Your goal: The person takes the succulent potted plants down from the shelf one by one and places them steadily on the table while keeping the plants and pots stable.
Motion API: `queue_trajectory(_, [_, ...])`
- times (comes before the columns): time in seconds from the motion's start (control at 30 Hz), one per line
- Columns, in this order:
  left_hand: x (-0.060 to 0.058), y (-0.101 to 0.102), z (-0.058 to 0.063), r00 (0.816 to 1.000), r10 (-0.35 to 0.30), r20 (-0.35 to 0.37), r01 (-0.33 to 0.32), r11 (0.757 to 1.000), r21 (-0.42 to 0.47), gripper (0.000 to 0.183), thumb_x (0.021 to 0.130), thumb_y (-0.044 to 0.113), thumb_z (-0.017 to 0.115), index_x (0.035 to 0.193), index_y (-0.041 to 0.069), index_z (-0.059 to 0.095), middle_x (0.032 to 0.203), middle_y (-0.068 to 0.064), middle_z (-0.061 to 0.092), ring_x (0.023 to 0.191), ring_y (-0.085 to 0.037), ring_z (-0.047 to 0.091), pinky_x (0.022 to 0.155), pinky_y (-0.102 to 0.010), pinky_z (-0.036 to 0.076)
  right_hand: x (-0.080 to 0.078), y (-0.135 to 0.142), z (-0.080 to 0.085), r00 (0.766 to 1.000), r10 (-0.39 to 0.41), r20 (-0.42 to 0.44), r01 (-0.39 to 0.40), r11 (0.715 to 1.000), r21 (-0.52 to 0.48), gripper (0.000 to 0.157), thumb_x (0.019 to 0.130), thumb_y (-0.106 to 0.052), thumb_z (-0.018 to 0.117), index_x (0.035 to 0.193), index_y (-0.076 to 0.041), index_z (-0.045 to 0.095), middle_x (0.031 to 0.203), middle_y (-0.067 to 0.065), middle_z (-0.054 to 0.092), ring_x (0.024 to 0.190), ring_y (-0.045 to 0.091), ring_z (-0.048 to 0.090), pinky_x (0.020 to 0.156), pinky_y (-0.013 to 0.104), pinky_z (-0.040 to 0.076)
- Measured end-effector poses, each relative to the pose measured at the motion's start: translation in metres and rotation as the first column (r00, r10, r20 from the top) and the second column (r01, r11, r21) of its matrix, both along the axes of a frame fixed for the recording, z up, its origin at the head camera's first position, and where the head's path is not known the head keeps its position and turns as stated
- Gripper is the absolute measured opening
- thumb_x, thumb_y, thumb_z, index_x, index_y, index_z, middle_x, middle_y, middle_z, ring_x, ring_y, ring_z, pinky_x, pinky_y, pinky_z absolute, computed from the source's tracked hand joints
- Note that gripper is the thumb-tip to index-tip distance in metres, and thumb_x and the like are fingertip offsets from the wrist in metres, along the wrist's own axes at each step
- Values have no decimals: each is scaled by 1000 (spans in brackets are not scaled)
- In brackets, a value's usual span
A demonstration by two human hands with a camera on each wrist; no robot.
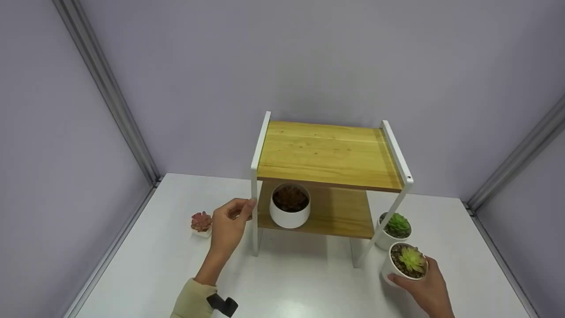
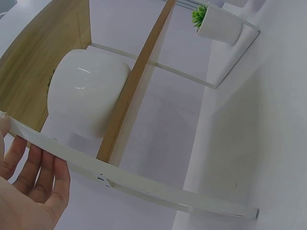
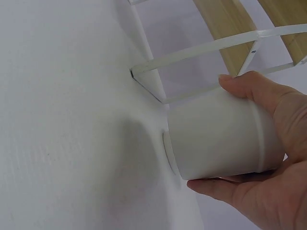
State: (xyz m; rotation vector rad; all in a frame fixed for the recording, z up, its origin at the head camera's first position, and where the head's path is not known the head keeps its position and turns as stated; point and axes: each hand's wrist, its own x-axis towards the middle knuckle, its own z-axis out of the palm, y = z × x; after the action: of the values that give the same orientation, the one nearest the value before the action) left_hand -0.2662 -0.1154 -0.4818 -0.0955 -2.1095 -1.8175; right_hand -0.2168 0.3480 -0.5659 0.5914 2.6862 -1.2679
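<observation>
A two-tier shelf with wooden boards (image 1: 329, 152) and a white metal frame stands on the table. My left hand (image 1: 229, 223) holds its front left post (image 2: 53, 146), thumb on one side and fingers behind. A white pot with a dark reddish succulent (image 1: 290, 212) sits on the lower board, towards the left. At the right, my right hand (image 1: 426, 287) grips a white pot with a yellow-green succulent (image 1: 410, 260). In the right wrist view, the thumb and fingers span this pot (image 3: 216, 134), and a shadow falls on the table beside its base.
Behind the held pot, another white pot with a green succulent (image 1: 396, 227) stands by the shelf's right leg. A small reddish succulent in a white pot (image 1: 201, 223) is left of my left hand. Pale walls (image 1: 326, 57) enclose the white table (image 1: 145, 265).
</observation>
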Motion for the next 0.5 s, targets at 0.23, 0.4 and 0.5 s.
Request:
queue_trajectory(0.23, [0,0,0,1000,1,3,-1,1000,-2,25,89,44,70,90,19,75,88,0,73,85,-15,71,78,-29,60,-6,5,-8,1000,-14,18,14,1000,4,134,64,-54,88,150,12,10,149,37,29,138,51,33,114,62,30])
queue_trajectory(0.4, [1,0,0,1000,18,9,-18,1000,-9,26,89,44,70,90,19,75,88,0,73,84,-14,71,78,-32,60,-10,7,-10,999,-21,28,21,1000,-3,135,63,-55,88,150,11,10,149,36,29,137,50,34,113,62,31])
queue_trajectory(0.5, [1,1,1,1000,23,15,-23,1000,-8,28,88,45,70,90,18,75,89,0,73,85,-14,71,81,-39,60,-11,7,-13,999,-28,34,28,1000,-5,136,62,-55,88,150,11,10,149,36,29,138,50,33,114,62,30])
